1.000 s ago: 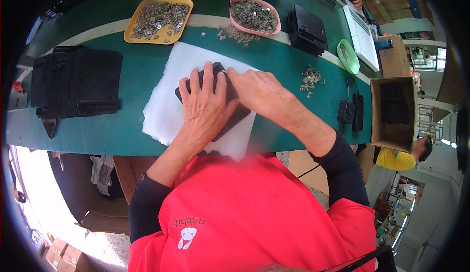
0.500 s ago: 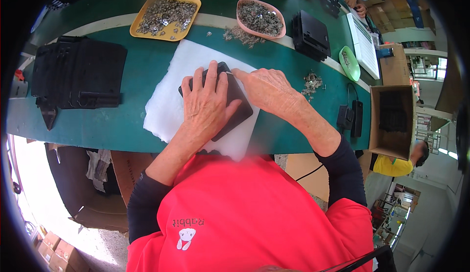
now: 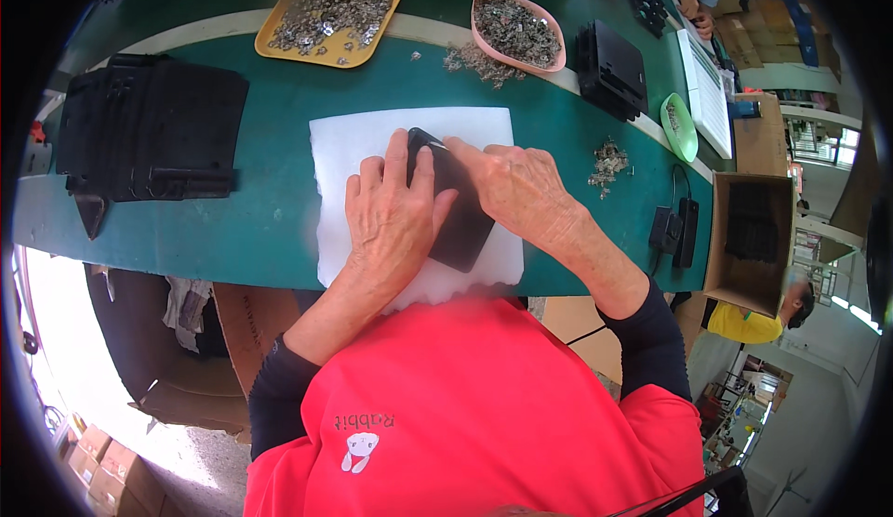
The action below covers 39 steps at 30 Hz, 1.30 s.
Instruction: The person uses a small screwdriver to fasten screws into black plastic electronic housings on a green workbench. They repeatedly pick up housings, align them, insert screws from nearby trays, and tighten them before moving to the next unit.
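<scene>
A thin black rectangular plastic panel [image 3: 462, 229] lies slantwise on a white foam sheet [image 3: 337, 159]. My left hand [image 3: 391, 215] rests on its left part, fingers stretched out and slightly apart, thumb toward the panel's middle. At its far edge, my right hand [image 3: 526, 187] is closed, the other fingers curled and the pointing finger pressed near the panel's top corner. A small bright silvery spot [image 3: 437, 143] shows between the two hands' fingertips. Whatever the right fingers pinch is too small and covered to make out.
Small metal parts fill a yellow tray [image 3: 391, 29] and a pink bowl [image 3: 558, 38]. Loose parts [image 3: 609, 165] lie at right, near a green bowl [image 3: 684, 136]. Black panels are stacked at left [image 3: 158, 136] and far right [image 3: 611, 71]. An open carton [image 3: 712, 257] stands at the table's right end.
The foam sheet has turned counter-clockwise, its far edge now nearly level. The panel has turned slightly with both hands still on it. The whole view has shifted a little.
</scene>
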{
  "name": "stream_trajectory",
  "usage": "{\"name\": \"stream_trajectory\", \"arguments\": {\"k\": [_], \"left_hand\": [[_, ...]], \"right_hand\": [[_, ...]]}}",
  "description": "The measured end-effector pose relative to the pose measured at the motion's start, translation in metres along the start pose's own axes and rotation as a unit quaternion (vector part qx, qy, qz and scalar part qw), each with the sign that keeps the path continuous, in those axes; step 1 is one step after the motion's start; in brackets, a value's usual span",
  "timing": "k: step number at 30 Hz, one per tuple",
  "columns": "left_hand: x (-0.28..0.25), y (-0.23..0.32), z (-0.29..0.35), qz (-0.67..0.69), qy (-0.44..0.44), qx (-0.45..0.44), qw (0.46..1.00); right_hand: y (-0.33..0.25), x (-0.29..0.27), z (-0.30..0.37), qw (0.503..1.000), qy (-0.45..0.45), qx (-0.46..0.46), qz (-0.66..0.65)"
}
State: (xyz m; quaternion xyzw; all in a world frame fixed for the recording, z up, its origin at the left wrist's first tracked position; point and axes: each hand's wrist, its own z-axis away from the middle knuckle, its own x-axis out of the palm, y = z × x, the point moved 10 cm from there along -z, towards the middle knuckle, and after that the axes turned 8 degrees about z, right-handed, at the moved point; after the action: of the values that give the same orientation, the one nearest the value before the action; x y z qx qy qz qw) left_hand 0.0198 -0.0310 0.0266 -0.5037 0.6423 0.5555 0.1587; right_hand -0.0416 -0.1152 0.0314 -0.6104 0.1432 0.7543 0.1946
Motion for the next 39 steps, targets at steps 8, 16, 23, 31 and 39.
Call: {"name": "stream_trajectory", "arguments": {"k": [8, 16, 23, 31, 39], "left_hand": [[0.006, -0.004, 0.000, -0.001, -0.028, -0.025, 0.999], [0.008, -0.004, 0.000, 0.000, -0.026, -0.016, 1.000], [0.011, -0.005, 0.000, 0.013, -0.013, -0.007, 1.000], [0.009, -0.005, 0.000, 0.014, -0.010, -0.012, 1.000], [0.012, -0.006, 0.000, 0.013, -0.025, -0.028, 0.999]], "right_hand": [[-0.003, 0.002, -0.004, 0.999, -0.054, 0.001, -0.005], [-0.011, -0.001, -0.011, 0.996, -0.080, -0.021, 0.023], [-0.030, -0.010, -0.016, 0.992, -0.062, -0.072, 0.083], [-0.016, -0.003, -0.019, 0.993, -0.102, -0.045, 0.049], [-0.004, 0.008, -0.012, 0.996, -0.086, 0.002, -0.016]]}}
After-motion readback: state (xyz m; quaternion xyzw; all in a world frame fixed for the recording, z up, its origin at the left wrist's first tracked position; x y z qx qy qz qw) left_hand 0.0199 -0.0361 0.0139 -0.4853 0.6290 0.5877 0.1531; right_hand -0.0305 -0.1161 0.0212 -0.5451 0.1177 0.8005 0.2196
